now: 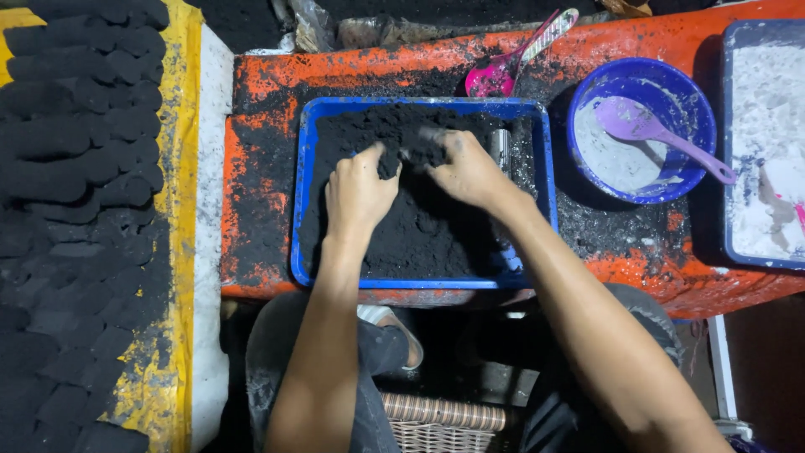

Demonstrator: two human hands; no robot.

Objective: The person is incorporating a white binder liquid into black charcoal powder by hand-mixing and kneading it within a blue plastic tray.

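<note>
A blue rectangular tray point(303, 210) sits on an orange bench and is filled with black powder point(423, 226). My left hand point(356, 193) presses into the powder near the tray's middle, fingers curled around a clump. My right hand point(465, 168) is beside it, fingers bent into the same heap, blackened with dust. A metal tube-shaped tool point(501, 147) lies in the tray just right of my right hand.
A blue bowl point(688, 101) with white paste and a purple spoon point(650, 130) stands to the right. A pink spoon point(503, 71) lies behind the tray. A tray of white powder point(767, 143) is at far right. Rows of black pressed blocks point(75, 168) cover the yellow board on the left.
</note>
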